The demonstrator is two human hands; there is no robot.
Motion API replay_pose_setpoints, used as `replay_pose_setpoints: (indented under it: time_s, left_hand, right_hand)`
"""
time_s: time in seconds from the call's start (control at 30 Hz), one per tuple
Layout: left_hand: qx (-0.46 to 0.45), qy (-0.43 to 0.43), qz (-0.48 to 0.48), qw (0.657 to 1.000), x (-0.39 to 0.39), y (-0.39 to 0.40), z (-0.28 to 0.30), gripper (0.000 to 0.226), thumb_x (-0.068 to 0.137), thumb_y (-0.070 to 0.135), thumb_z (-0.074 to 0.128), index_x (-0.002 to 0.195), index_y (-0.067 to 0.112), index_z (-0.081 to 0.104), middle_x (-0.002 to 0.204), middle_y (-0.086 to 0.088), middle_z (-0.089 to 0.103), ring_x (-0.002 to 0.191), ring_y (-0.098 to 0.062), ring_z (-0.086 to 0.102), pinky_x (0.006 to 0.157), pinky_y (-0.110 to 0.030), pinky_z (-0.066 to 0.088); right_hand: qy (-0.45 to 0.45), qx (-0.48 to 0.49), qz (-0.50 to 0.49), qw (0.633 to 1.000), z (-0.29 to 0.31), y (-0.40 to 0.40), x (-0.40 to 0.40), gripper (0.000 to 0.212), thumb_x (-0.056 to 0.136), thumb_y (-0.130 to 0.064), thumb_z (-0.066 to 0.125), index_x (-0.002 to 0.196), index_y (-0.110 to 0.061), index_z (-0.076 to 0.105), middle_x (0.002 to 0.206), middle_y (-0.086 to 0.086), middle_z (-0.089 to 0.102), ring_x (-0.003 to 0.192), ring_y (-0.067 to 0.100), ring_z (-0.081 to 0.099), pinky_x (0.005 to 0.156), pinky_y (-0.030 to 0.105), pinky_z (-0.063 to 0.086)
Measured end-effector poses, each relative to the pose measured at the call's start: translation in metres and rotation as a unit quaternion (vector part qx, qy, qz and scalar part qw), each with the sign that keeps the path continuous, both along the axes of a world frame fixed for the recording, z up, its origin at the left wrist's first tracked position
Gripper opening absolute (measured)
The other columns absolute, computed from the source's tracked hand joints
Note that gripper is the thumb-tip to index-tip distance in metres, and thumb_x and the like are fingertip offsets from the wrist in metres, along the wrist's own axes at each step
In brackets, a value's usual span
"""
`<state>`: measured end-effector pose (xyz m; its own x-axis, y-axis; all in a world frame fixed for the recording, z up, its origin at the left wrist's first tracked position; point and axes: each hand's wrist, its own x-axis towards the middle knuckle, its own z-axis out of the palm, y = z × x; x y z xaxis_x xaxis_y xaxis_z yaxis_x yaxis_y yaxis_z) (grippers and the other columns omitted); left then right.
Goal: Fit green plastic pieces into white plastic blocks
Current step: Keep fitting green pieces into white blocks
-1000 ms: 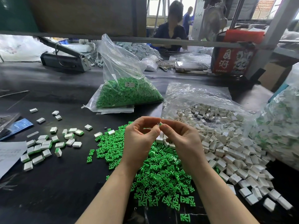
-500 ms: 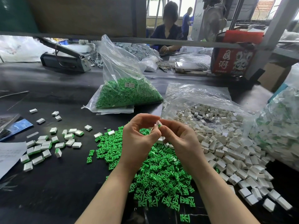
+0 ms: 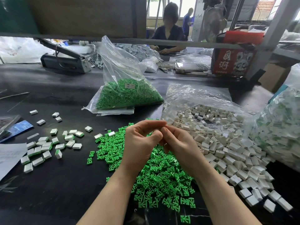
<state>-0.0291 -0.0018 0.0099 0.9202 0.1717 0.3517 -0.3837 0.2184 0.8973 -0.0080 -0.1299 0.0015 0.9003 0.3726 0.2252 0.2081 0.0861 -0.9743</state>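
Note:
My left hand (image 3: pixel 139 143) and my right hand (image 3: pixel 178 143) meet fingertip to fingertip above a loose pile of green plastic pieces (image 3: pixel 159 181) on the black table. Both pinch one small part between them; the fingers hide nearly all of it. A heap of white plastic blocks (image 3: pixel 227 143) spills from a clear bag just right of my hands. To the left lie several white blocks with green pieces fitted (image 3: pixel 47 146), scattered apart.
A clear bag of green pieces (image 3: pixel 128 95) stands behind the pile. A large bag of fitted blocks (image 3: pixel 279 127) fills the right edge. White paper (image 3: pixel 9 156) lies far left. A grey sealing machine (image 3: pixel 65 60), a red box (image 3: pixel 233 59) and a seated person (image 3: pixel 168 30) are beyond.
My fingertips have closed tighter together. The green tip and white block seen between them earlier are now covered by my fingers. The hands have stayed over the green pile.

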Motion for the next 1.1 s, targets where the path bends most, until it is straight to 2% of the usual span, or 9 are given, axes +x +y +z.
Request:
replay_pose_setpoints:
  time_s: [0.13,0.27,0.47,0.53,0.67,0.77,0.83,0.9,1.1]
  left_hand:
    - [-0.025,-0.004,-0.027,0.999,0.002,0.0,-0.002,0.027,0.076,-0.007,0.056,0.093,0.003,0.075,0.091,-0.017,0.075,0.073,-0.024,0.068,0.059,-0.043,0.059]
    - [0.012,-0.001,0.004,1.0,0.003,0.0,-0.003,0.024,0.077,0.002,0.062,0.092,0.013,0.077,0.095,-0.009,0.076,0.084,-0.017,0.07,0.071,-0.028,0.055]
    - [-0.003,0.008,0.017,1.0,0.003,-0.003,-0.003,0.025,0.075,-0.001,0.062,0.094,0.007,0.076,0.091,-0.01,0.077,0.086,-0.018,0.071,0.078,-0.027,0.055]
    - [-0.033,0.006,-0.007,0.999,0.002,-0.003,-0.002,0.024,0.079,-0.009,0.06,0.095,0.001,0.075,0.088,-0.013,0.076,0.081,-0.018,0.071,0.075,-0.026,0.057]
    - [-0.059,0.005,-0.018,0.998,0.002,-0.005,0.0,0.022,0.075,-0.004,0.061,0.09,0.003,0.076,0.082,-0.011,0.076,0.073,-0.015,0.07,0.069,-0.024,0.056]
    - [-0.081,0.016,-0.02,0.996,0.001,-0.003,0.001,0.022,0.075,-0.003,0.062,0.087,0.008,0.077,0.079,-0.013,0.073,0.066,-0.018,0.064,0.059,-0.025,0.055]
    - [-0.086,0.032,-0.022,0.996,0.002,-0.002,0.0,0.024,0.074,-0.001,0.063,0.085,0.013,0.078,0.081,-0.017,0.071,0.064,-0.023,0.058,0.053,-0.026,0.053]
    - [-0.089,0.045,-0.029,0.995,0.002,-0.002,0.0,0.026,0.071,0.0,0.061,0.083,0.015,0.079,0.081,-0.02,0.068,0.057,-0.019,0.053,0.048,-0.025,0.048]
    - [-0.093,0.055,-0.048,0.993,0.004,-0.003,0.001,0.02,0.072,0.001,0.062,0.081,0.01,0.078,0.076,-0.019,0.067,0.047,-0.017,0.048,0.046,-0.024,0.042]
  right_hand:
    - [0.045,0.048,0.01,0.998,-0.001,0.0,0.001,0.025,0.088,-0.035,0.065,0.093,-0.011,0.072,0.072,-0.004,0.062,0.063,0.009,0.048,0.054,0.02,0.04]
    - [0.058,0.079,0.005,0.995,0.001,-0.002,0.003,0.026,0.075,-0.04,0.076,0.088,-0.018,0.075,0.072,-0.002,0.063,0.061,0.007,0.049,0.053,0.018,0.041]
    - [0.079,0.12,-0.006,0.99,0.001,-0.004,0.006,0.033,0.067,-0.033,0.084,0.092,-0.013,0.077,0.077,0.003,0.066,0.061,0.007,0.051,0.051,0.017,0.041]
    - [0.08,0.12,-0.016,0.989,0.001,-0.004,0.007,0.032,0.066,-0.035,0.082,0.089,-0.014,0.077,0.074,0.0,0.066,0.059,0.006,0.05,0.05,0.017,0.041]
    - [0.073,0.09,-0.014,0.993,0.002,-0.005,0.005,0.025,0.068,-0.043,0.08,0.08,-0.021,0.076,0.068,-0.004,0.066,0.058,0.005,0.051,0.05,0.016,0.041]
    - [0.046,0.047,0.014,0.998,0.005,-0.002,0.001,0.025,0.082,-0.047,0.071,0.081,-0.022,0.072,0.069,-0.006,0.066,0.059,0.004,0.05,0.051,0.017,0.039]
    - [0.025,0.031,0.032,0.999,0.006,0.001,-0.002,0.023,0.092,-0.042,0.058,0.082,-0.024,0.069,0.067,-0.008,0.064,0.059,0.005,0.048,0.052,0.019,0.037]
    - [0.006,0.02,0.038,0.999,0.006,0.003,-0.003,0.025,0.096,-0.035,0.05,0.08,-0.029,0.068,0.066,-0.009,0.062,0.06,0.007,0.047,0.053,0.021,0.035]
    - [-0.038,-0.006,0.028,0.999,0.005,0.001,-0.004,0.026,0.098,-0.031,0.045,0.088,-0.019,0.065,0.07,-0.002,0.063,0.061,0.009,0.047,0.054,0.018,0.038]
